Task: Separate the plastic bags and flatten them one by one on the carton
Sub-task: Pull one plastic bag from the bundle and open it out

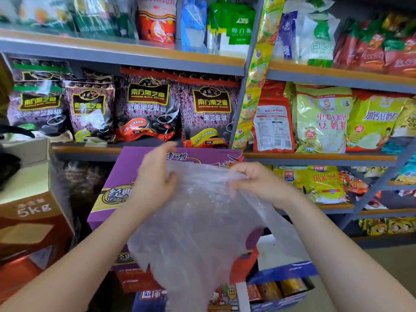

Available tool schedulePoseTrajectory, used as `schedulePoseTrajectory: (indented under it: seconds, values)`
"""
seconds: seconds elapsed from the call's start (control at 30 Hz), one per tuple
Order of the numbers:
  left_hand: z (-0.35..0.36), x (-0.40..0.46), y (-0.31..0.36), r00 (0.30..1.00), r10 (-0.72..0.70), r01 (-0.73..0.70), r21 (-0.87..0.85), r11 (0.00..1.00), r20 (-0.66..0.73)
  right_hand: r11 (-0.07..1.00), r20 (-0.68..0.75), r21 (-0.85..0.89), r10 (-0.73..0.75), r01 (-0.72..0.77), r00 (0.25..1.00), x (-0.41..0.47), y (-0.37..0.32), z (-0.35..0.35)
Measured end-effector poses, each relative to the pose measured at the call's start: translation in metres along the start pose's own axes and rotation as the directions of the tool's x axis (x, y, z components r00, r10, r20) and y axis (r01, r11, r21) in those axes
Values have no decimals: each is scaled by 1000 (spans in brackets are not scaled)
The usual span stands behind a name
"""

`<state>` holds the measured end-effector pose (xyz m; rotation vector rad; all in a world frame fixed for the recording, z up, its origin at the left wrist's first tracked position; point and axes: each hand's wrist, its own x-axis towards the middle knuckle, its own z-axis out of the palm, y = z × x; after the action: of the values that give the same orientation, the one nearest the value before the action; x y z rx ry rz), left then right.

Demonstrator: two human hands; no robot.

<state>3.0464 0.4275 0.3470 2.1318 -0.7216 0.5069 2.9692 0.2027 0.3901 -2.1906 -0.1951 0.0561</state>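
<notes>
Two bare forearms reach in from the bottom corners and meet over a translucent plastic bag (198, 221), the thing nearest the camera. It hangs in crumpled folds from the hands down to the lower edge of the view, and the colours of the boxes behind show faintly through it. Whether it is one bag or several stuck together cannot be told.

At the bag's upper left edge is the left hand (155, 176), fingers spread and blurred, the thumb against the film; whether it actually pinches the film cannot be told. At the upper right edge the right hand (254, 180) has its fingers curled down over the gathered plastic, pinching it.

Behind and under the bag sits a purple carton (117, 183) with gold lettering, its top face tilted toward the camera. The bag is held above this carton, covering most of its right half, and is not lying flat on it. Below the purple carton other boxes show: a red one (245, 262) and a blue-edged one (283, 273).

To the left stands a brown carton (33, 221) marked 5kg. Grey metal shelves (144, 61) fill the background, carrying dark purple black-sesame packets (146, 109) on the left and yellow-green soy-milk powder packets (322, 122) on the right.
</notes>
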Motion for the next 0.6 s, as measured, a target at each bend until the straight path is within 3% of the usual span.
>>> schedulePoseTrajectory:
  seconds: [0.07,0.13,0.23,0.3,0.4,0.53,0.6]
  values:
    - [5,7,14,939,293,-309,69,949,179,997,-1,5,-78,78,997,2,-9,5]
    - [9,12,19,874,393,-434,96,896,287,983,16,-103,-152,153,988,2,-13,7]
    - [8,11,9,849,501,-527,187,829,170,916,-36,-343,-233,207,972,-2,-4,-3]
    - [3,9,4,874,485,-481,206,852,33,868,-50,-466,-221,173,974,-3,6,-14]
    - [-2,9,-2,944,313,-302,106,947,-105,832,-78,-550,-136,71,988,3,29,-27]
    - [9,4,-15,957,286,-269,202,942,-55,877,-313,-480,-169,-2,935,18,64,-34]
    - [13,5,-21,976,214,-198,216,956,-49,938,-373,-345,-108,-29,921,22,77,-40]
